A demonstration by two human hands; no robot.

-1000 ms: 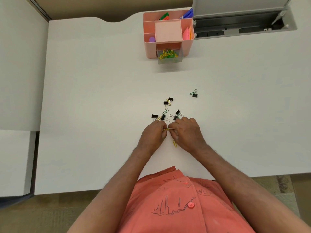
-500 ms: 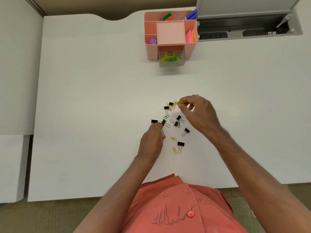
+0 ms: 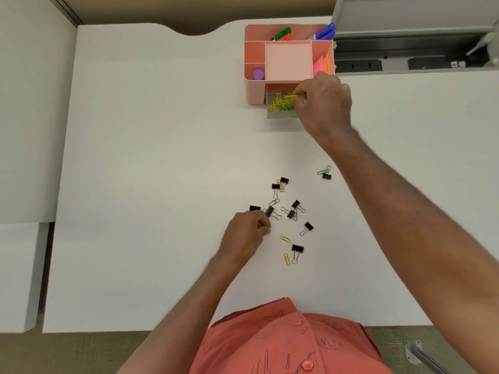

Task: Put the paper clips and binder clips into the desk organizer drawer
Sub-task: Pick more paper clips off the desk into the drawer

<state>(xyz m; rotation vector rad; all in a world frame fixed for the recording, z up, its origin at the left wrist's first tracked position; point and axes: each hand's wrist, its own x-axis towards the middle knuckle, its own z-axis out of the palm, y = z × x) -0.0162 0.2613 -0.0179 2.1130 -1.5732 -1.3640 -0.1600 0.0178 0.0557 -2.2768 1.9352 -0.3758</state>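
Yellow paper clip (image 3: pixel 291 96) — seemingly level, long axis sideways — pinched by right hand (image 3: pixel 322 103) above drawer (image 3: pixel 279 114).

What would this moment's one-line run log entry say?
right hand: yellow paper clip over drawer | left hand: closed, at pile | clips left on desk

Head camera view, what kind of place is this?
Probably an office workstation: a white desk, a pink desk organizer holding markers and sticky notes, and a grey cable tray with power outlets at the desk's back edge.
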